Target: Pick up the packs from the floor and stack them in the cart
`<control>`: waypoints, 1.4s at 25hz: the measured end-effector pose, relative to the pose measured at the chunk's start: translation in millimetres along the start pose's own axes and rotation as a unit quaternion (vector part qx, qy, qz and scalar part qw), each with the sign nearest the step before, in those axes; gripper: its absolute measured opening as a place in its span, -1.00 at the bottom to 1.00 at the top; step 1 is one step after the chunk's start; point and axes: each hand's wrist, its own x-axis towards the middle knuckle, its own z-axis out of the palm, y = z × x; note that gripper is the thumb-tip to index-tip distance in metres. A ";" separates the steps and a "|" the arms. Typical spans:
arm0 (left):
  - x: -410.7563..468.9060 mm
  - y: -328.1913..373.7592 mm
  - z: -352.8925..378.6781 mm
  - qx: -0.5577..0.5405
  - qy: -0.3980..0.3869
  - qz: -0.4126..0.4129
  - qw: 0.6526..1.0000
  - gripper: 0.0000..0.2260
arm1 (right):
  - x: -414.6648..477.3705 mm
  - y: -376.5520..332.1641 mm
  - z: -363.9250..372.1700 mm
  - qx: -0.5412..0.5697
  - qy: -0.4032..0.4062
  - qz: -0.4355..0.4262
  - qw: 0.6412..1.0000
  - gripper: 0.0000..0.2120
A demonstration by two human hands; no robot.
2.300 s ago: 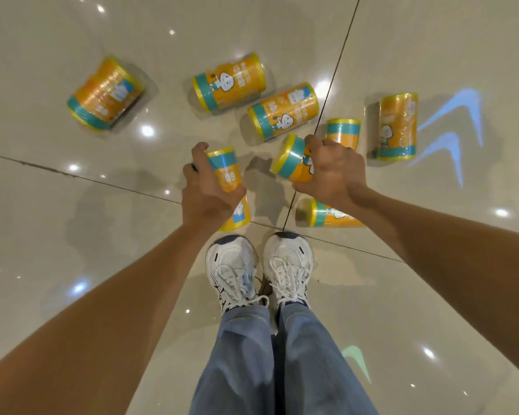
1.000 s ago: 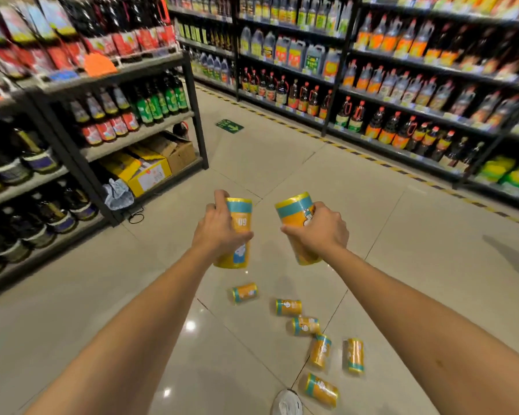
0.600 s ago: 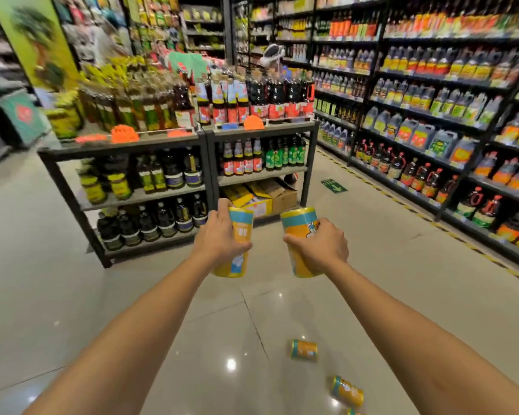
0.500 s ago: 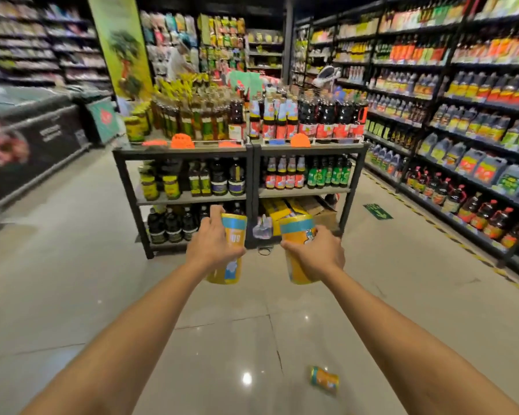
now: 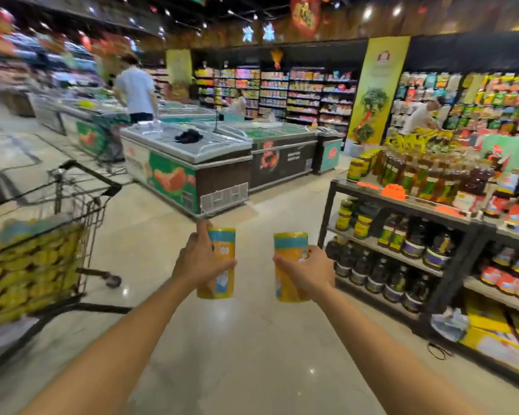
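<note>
Each hand carries one pack upright at chest height. The left hand (image 5: 200, 262) has its grip wrapped round the left pack (image 5: 218, 263); the right hand (image 5: 307, 272) is closed round the right pack (image 5: 291, 266). The cart (image 5: 72, 235) stands well apart to the left, its basket already layered with yellow packs. Recommended: approach the cart squarely, lower each pack onto the existing rows rather than dropping it, one hand at a time.
</note>
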 end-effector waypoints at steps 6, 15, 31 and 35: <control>-29.8 -131.9 -127.5 0.006 0.104 -0.120 0.987 -0.26 | -55.3 -113.2 144.5 0.033 -0.155 -0.112 0.981 -0.40; -67.9 -302.3 -292.0 0.007 0.208 -0.210 0.955 -0.23 | -141.2 -258.9 342.3 0.064 -0.286 -0.140 0.946 -0.51; 55.0 -544.7 -431.6 0.030 0.256 -0.351 0.900 -0.26 | -126.2 -428.5 665.6 0.045 -0.469 -0.145 0.870 -0.26; 91.3 -601.2 -465.8 0.034 0.256 -0.368 0.893 -0.21 | -121.2 -472.5 733.7 0.034 -0.491 -0.150 0.858 -0.45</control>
